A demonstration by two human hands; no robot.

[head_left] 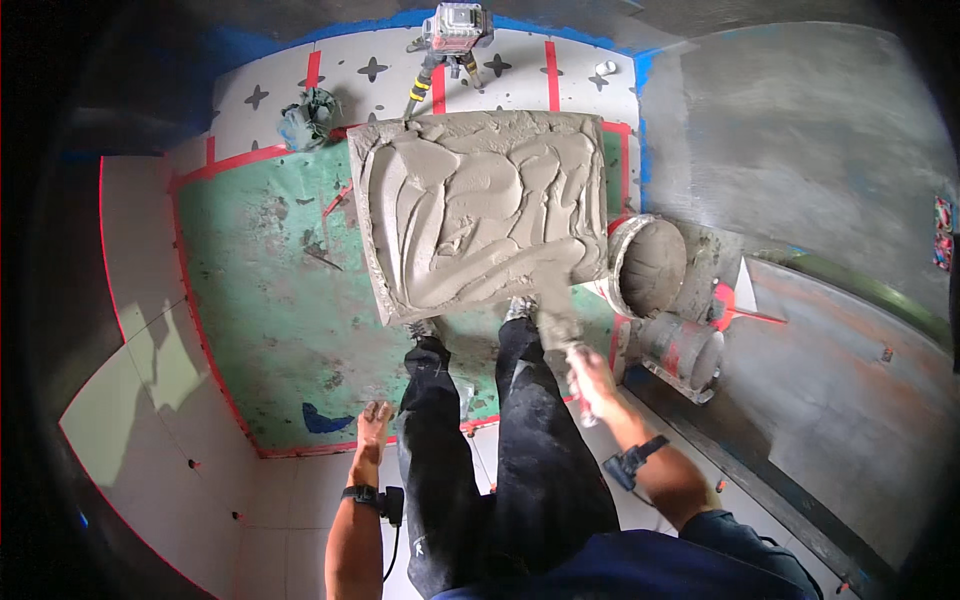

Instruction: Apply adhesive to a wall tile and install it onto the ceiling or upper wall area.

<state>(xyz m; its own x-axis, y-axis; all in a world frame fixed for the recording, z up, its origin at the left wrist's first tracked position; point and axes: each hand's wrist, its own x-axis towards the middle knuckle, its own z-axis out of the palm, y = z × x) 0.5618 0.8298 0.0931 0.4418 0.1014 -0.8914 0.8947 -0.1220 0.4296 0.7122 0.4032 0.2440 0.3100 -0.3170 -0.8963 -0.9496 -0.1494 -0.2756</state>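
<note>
Wet grey mortar (470,190) coats a broad rectangular slab (373,270) in front of the person's feet, its near edge beside the toes of the shoes (520,308); what supports it is hidden. The coat is thick and creamy, with curved ridges, smooth troughs and a ragged border. Such uneven depth could leave hollows, and mortar pushed past the edge could drop onto the shoes or floor.

The hands are apart. The right hand (592,380) is wrapped around the handle of a trowel (558,325), whose flat, mortar-smeared blade overlaps the slab's near right edge; whether it touches the coat, I cannot tell. A steep blade angle could gouge the layer. The left hand (373,425) hangs empty beside the left thigh, fingers loosely curled, so it does not steady the slab, which might shift under a hard stroke.

Just beyond the right edge, a round, crusted bucket (650,265) could be knocked by a wide swing. Farther out, a crumpled grey-green bag (312,120) and a tripod-mounted device (458,30) flank the far side; bumping the thin legs might topple it.
</note>
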